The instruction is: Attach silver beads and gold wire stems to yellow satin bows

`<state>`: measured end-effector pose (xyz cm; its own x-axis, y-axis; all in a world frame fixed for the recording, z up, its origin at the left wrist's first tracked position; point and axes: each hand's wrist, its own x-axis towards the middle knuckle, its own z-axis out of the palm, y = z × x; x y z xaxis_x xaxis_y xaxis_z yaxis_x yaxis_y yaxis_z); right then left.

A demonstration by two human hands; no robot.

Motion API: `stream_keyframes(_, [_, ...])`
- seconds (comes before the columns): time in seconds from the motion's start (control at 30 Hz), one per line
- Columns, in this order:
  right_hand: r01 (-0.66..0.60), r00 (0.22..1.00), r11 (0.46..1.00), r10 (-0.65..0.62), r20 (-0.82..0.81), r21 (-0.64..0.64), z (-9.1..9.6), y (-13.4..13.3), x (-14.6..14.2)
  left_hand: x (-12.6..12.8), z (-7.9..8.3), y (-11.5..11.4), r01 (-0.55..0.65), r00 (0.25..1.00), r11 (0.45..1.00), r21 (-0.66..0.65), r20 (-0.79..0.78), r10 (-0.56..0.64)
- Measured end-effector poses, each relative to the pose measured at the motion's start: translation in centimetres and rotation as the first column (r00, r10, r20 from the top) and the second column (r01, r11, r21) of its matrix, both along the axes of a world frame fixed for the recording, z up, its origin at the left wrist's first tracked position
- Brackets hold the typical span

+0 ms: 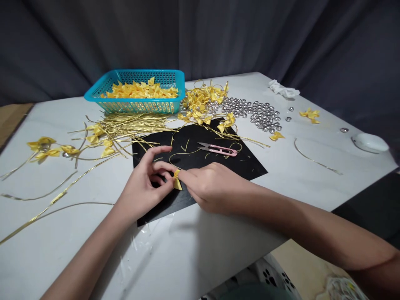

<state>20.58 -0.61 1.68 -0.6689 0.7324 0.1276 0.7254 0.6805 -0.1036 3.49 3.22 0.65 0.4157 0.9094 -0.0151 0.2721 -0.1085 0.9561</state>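
Observation:
Over the black mat (250, 166), my left hand (150, 181) pinches a small yellow ribbon bow (177, 182) between thumb and fingers. My right hand (209, 183) is closed against the bow's other side, its fingertips pressed together on it; part of the bow is hidden by the fingers. A thin gold cord (184, 153) curves over the mat just behind both hands. Beyond them lies a pair of pink thread snips (218, 149), with short gold cord scraps around it.
A blue basket (134, 100) full of yellow bows stands at the back, with a bundle of gold cords (134, 123) before it. Silver teardrop beads (265, 116) lie right of finished bow strings (203, 98). A white dish (370, 142) sits at the right edge; loose cords lie left.

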Motion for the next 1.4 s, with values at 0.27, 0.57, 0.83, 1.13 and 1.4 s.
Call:
stream_keyframes(0.27, [0.033, 0.999, 0.999, -0.034, -0.038, -0.039, 0.2, 0.1, 0.1, -0.2, -0.4, 0.3, 0.028, 0.999, 0.999, -0.031, 0.028, -0.027])
stream_keyframes(0.57, [0.064, 0.997, 0.992, -0.069, -0.040, -0.111, 0.4, 0.3, 0.0, -0.3, -0.5, 0.5, 0.064, 0.994, 0.989, -0.136, 0.092, -0.052])
stream_keyframes(0.83, [0.107, 0.989, 0.984, -0.120, -0.082, -0.146, 0.8, 0.3, 0.0, -0.2, -0.6, 0.7, 0.030, 0.984, 0.975, -0.220, 0.179, 0.010])
stream_keyframes(1.13, [0.055, 0.996, 0.989, -0.063, -0.060, -0.135, 0.1, 0.2, -0.2, 0.0, -0.7, 0.2, 0.040, 0.980, 0.986, -0.165, 0.197, -0.007])
stream_keyframes(1.4, [0.153, 0.978, 0.965, -0.178, -0.107, -0.213, 0.9, 0.3, -0.2, -0.2, -1.2, 0.5, 0.052, 0.970, 0.987, -0.153, 0.241, -0.014])
